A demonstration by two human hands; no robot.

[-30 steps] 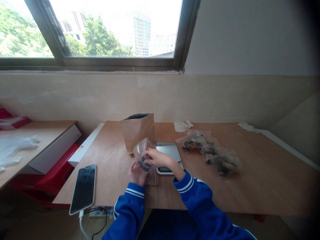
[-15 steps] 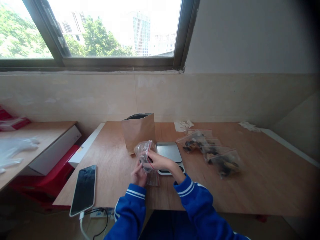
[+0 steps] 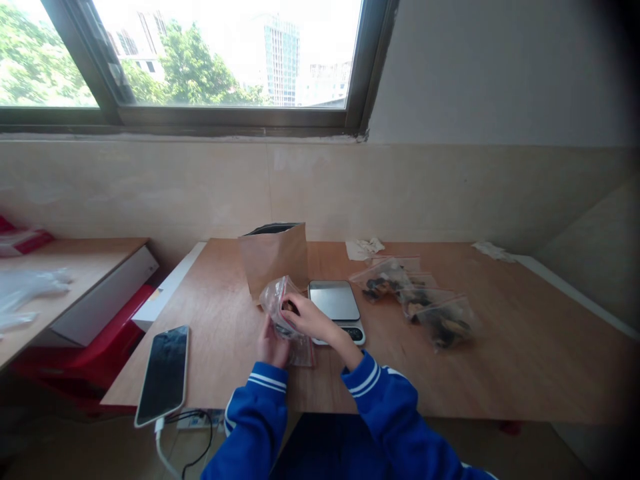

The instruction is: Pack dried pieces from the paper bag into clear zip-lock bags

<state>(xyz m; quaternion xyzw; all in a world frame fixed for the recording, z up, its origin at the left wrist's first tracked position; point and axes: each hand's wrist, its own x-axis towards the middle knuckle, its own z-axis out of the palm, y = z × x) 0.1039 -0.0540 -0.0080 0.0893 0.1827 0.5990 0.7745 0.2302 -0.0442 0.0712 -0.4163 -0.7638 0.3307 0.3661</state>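
Note:
My left hand (image 3: 273,347) is closed round a clear zip bag (image 3: 273,298) from below, in front of a standing brown paper pouch (image 3: 277,257). At the bag's mouth, my right hand (image 3: 310,319) has its fingers bent round a small dark brown piece (image 3: 291,307); its exact kind is too small to tell. Another flat clear zip bag (image 3: 303,353) lies under my hands on the table. Just right of them is a kitchen scale (image 3: 334,301) with a bare metal plate, partly covered by my right wrist.
Several filled zip bags (image 3: 447,323) with dark and brown dried pieces lie right of the scale. A phone (image 3: 164,373) with a white cable rests at the front left edge. Crumpled tissue (image 3: 364,249) lies at the back. A red stool (image 3: 100,343) stands between the tables.
My right hand has drawn back slightly out of the bag's mouth, and a brown piece now shows at its fingers. My left hand still holds the bag. The view has shifted slightly.

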